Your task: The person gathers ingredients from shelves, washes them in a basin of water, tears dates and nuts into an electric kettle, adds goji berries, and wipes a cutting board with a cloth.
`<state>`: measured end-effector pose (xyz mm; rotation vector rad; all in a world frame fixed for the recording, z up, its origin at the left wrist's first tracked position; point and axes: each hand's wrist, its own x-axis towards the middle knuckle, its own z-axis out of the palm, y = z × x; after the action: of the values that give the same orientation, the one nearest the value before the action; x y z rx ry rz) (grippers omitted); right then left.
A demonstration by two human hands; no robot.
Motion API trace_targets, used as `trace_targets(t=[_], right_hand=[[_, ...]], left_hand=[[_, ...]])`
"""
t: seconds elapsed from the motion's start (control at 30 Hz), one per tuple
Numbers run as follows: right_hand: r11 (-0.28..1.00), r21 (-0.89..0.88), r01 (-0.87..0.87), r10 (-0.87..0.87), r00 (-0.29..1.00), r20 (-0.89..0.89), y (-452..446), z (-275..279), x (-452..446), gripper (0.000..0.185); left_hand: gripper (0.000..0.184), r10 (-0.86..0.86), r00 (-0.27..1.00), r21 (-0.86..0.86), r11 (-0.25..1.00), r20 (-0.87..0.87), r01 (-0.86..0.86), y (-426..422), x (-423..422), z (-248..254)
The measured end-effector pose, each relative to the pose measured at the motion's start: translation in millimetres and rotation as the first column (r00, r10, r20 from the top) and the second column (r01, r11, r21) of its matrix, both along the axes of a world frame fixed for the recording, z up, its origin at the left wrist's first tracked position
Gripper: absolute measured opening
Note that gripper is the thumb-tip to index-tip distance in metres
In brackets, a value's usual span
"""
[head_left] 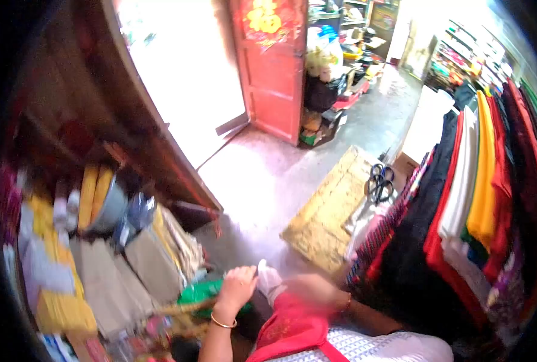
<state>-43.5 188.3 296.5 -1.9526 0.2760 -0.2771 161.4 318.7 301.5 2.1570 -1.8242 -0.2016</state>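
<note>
On the red door (274,90): one large gold character (263,17), cut close by the top of the view; it looks like 福, set on red decoration whose finer marks are too small to read.
Back shelves and goods: packets and bags stand crowded behind the door and along the far wall; any print on them is too blurred or bright to make out.
Pale piece: a whitish, cloth-like piece (270,281) lies between the two hands, just in front of the person's red apron (292,326), its upper tip against the left fingers.
Left hand: the person's left hand (238,286) has its fingers bent and seems closed on the near edge of the pale piece; a gold bangle (224,321) circles the wrist.
Right hand: the right hand (317,289) is smeared by blur on the other side of the pale piece; whether its fingers are closed or touch it cannot be told. A red bracelet (348,300) shows at the wrist.
Beside the left hand: a bright green item (199,292) lies near it, among bundled goods.
Wooden top: a worn yellowish board (320,211) stands beyond the right hand, with black-handled scissors (380,183) near its far right edge.
Fabric row: black, red, white and yellow cloths (484,181) stand packed along the right.
</note>
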Motion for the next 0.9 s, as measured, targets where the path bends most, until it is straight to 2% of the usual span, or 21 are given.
trace_targets(t=[0.03, 0.07, 0.1, 0.13, 0.17, 0.2, 0.23, 0.3, 0.37, 0.43, 0.47, 0.53, 0.57, 0.6, 0.63, 0.67, 0.7, 0.77, 0.8, 0.83, 0.9], right_hand=[[0.998, 0.044, 0.048, -0.046, 0.998, -0.037, -14.7, -4.6, 19.9, 0.021], [0.991, 0.088, 0.098, -0.092, 0.993, -0.073, -29.3, 7.4, 44.5, 0.021], [0.983, -0.159, 0.091, -0.105, 0.991, -0.082, -46.9, -33.0, 69.4, 0.022], [0.976, -0.116, 0.186, -0.198, 0.974, -0.106, -65.0, -26.7, 90.3, 0.023], [0.958, -0.066, 0.28, -0.287, 0.947, -0.143, -77.1, -13.8, 109.5, 0.023], [0.944, -0.055, 0.327, -0.331, 0.932, -0.146, -87.1, 0.8, 124.9, 0.023], [0.93, -0.019, 0.368, -0.367, 0.92, -0.139, -106.0, 17.0, 136.6, 0.024], [0.899, 0.018, 0.438, -0.434, 0.895, -0.105, -137.8, 24.3, 157.4, 0.026], [0.896, -0.028, 0.443, -0.44, 0.877, -0.195, -180.3, 24.9, 187.0, 0.026], [0.855, -0.045, 0.517, -0.515, 0.834, -0.198, -221.6, 44.0, 212.6, 0.027], [0.832, -0.023, 0.555, -0.552, 0.821, -0.147, -246.1, 38.5, 220.5, 0.027], [0.79, 0.029, 0.612, -0.608, 0.789, -0.091, -277.6, 23.3, 232.9, 0.026], [0.721, -0.004, 0.693, -0.691, 0.719, -0.067, -289.5, 13.1, 232.0, 0.026], [0.638, -0.045, 0.769, -0.77, 0.637, -0.035, -305.0, 6.9, 230.5, 0.025], [0.569, 0.001, 0.822, -0.815, 0.564, -0.13, -317.7, 5.4, 228.1, 0.025], [0.498, 0.044, 0.866, -0.838, 0.494, -0.23, -325.8, 1.8, 228.8, 0.025], [0.483, 0.037, 0.875, -0.849, 0.478, -0.223, -335.6, -8.4, 228.0, 0.025], [0.375, 0.032, 0.927, -0.841, 0.354, -0.409, -351.5, -24.2, 229.8, 0.028], [0.359, 0.003, 0.933, -0.855, 0.33, -0.4, -365.7, -11.7, 235.4, 0.027], [0.364, 0.091, 0.927, -0.855, 0.371, -0.363, -384.6, 5.1, 237.0, 0.028], [0.336, 0.08, 0.938, -0.851, 0.339, -0.4, -429.2, 7.7, 236.2, 0.029]], left_hand=[[0.02, -0.033, 0.999, 0.069, 0.997, 0.008, 0.032, -20.8, 19.7, -6.1], [0.018, -0.087, 0.996, 0.062, 0.994, 0.008, 0.086, -37.3, 40.2, -24.5], [0.018, -0.141, 0.99, 0.167, 0.976, 0.004, 0.138, -52.0, 58.9, -37.1], [0.019, -0.137, 0.985, 0.231, 0.96, -0.102, 0.157, -63.5, 77.9, -50.9], [0.024, -0.193, 0.964, 0.307, 0.92, -0.185, 0.243, -79.0, 96.1, -44.4], [0.03, -0.218, 0.926, 0.277, 0.91, -0.308, 0.307, -86.9, 116.7, -50.8], [0.03, -0.257, 0.914, 0.279, 0.895, -0.314, 0.348, -98.7, 134.8, -53.8], [0.034, -0.233, 0.859, 0.287, 0.875, -0.456, 0.39, -129.9, 175.6, -57.7], [0.032, -0.188, 0.926, 0.496, 0.8, -0.328, 0.338, -171.7, 220.3, -43.5], [0.03, -0.263, 0.905, 0.193, 0.921, -0.335, 0.339, -192.7, 275.4, -88.9], [0.03, -0.287, 0.9, 0.177, 0.917, -0.327, 0.356, -229.3, 295.4, -89.9], [0.033, -0.253, 0.906, 0.443, 0.807, -0.341, 0.392, -285.7, 336.8, -61.3], [0.028, -0.211, 0.906, 0.528, 0.754, -0.367, 0.39, -328.5, 344.2, -35.7], [0.032, -0.423, 0.869, 0.59, 0.644, -0.256, 0.487, -370.8, 355.8, -29.4], [0.035, -0.618, 0.771, 0.654, 0.521, -0.154, 0.549, -411.7, 365.4, -29.2], [0.032, -0.587, 0.804, 0.601, 0.609, -0.097, 0.518, -449.4, 390.9, -55.3], [0.03, -0.547, 0.836, 0.539, 0.691, -0.046, 0.482, -486.7, 416.7, -82.0], [0.028, -0.683, 0.73, 0.399, 0.675, 0.02, 0.621, -581.5, 416.8, -93.7], [0.027, -0.696, 0.716, 0.444, 0.659, 0.055, 0.607, -627.3, 392.9, -68.4], [0.025, -0.752, 0.659, 0.337, 0.628, 0.031, 0.701, -671.1, 376.1, -63.8], [0.023, -0.813, 0.583, 0.165, 0.575, 0.001, 0.801, -750.3, 329.8, -62.1]])
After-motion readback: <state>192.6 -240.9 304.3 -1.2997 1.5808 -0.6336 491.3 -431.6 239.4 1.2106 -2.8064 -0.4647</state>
